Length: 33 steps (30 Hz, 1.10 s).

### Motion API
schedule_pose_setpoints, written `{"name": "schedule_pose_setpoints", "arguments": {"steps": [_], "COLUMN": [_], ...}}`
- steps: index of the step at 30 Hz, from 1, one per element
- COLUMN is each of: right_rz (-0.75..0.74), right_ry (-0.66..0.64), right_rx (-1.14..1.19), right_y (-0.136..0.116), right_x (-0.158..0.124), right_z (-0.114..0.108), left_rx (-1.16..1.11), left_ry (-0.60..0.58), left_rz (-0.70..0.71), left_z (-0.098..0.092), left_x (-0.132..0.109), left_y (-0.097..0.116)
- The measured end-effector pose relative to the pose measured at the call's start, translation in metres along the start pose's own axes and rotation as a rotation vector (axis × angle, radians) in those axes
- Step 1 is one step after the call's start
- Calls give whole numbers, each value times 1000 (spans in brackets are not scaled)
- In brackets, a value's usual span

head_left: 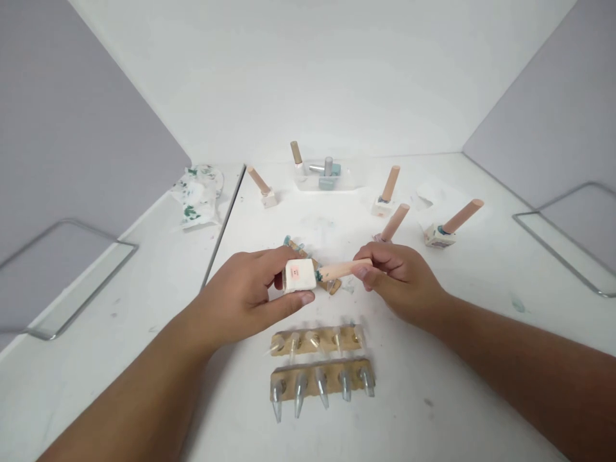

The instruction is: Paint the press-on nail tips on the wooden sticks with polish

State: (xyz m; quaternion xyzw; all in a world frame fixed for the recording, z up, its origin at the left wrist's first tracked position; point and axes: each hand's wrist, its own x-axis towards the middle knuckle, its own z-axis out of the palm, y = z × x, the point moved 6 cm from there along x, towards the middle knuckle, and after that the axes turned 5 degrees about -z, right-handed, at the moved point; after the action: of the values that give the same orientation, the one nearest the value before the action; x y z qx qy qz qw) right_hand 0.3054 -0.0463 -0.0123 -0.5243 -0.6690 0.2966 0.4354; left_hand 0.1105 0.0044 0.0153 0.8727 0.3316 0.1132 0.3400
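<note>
My left hand point(260, 289) grips a square white nail polish bottle point(303, 276) with a small pinkish label, tilted on its side. Between the fingertips of my right hand point(394, 276) is the long peach cap point(341, 268) of that bottle. Dark green polish is smeared where cap and bottle neck meet; whether the cap is screwed tight I cannot tell. Closer to me lie two cardboard strips: the nearer strip point(332, 375) carries silvery false nails point(321, 388), the farther strip point(301, 342) clear ones. Another strip point(332, 285) with nails lies behind the bottle, partly hidden.
More peach-capped polish bottles stand around: one at the left point(268, 197), several at the right, including a smeared bottle point(439, 236). A clear tray point(346, 183) holding polish bottles is at the back. Green-stained tissue point(199, 199) lies left. Metal handles point(568, 250) flank the table.
</note>
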Motion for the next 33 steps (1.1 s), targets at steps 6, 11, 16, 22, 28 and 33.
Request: {"name": "schedule_pose_setpoints", "arguments": {"steps": [6, 11, 16, 22, 28, 33], "right_rz": [-130, -93, -193, -352, -437, -415], "right_ry": [96, 164, 145, 100, 103, 108], "right_rx": [97, 50, -238, -433, -428, -490], "right_y": [-1, 2, -8, -23, -30, -29], "right_x": [-2, -4, 0, -1, -7, -5], "right_z": [-3, -11, -11, -4, -5, -4], "left_rx": [42, 33, 66, 112, 101, 94], "left_ry": [58, 86, 146, 84, 132, 112], "left_rz": [-19, -44, -66, -55, -50, -54], "left_z": [-5, -10, -18, -14, -15, -14], "left_x": [1, 1, 1, 2, -2, 0], "left_y": [-7, -14, -18, -19, -21, -18]}}
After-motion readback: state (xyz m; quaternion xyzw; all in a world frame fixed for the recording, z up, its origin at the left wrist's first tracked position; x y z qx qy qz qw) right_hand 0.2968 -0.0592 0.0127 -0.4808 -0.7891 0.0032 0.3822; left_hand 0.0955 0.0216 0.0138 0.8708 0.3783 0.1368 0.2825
